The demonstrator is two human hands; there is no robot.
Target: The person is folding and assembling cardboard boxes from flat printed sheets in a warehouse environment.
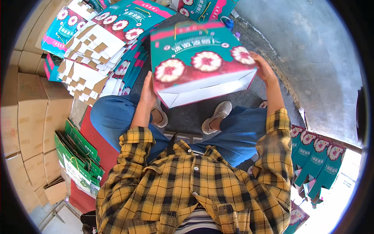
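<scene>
Between my two hands is a teal and pink cardboard gift box (191, 46) with round white-and-red prints and a yellow cord handle. It is raised above the floor in front of my knees, tilted, its white folded base facing me. My left hand (148, 91) presses against its left side near the lower corner, fingers partly hidden by the box. On the right side, my right hand (263, 67) grips the edge by the lower corner, its fingertips out of sight behind it.
Flattened cartons (95, 45) with notched white flaps are piled at the far left. Brown cardboard boxes (33, 113) line the left side, with green bags (78, 160) beside them. Folded teal cartons (317, 154) lie at the right, below a grey wall (307, 50).
</scene>
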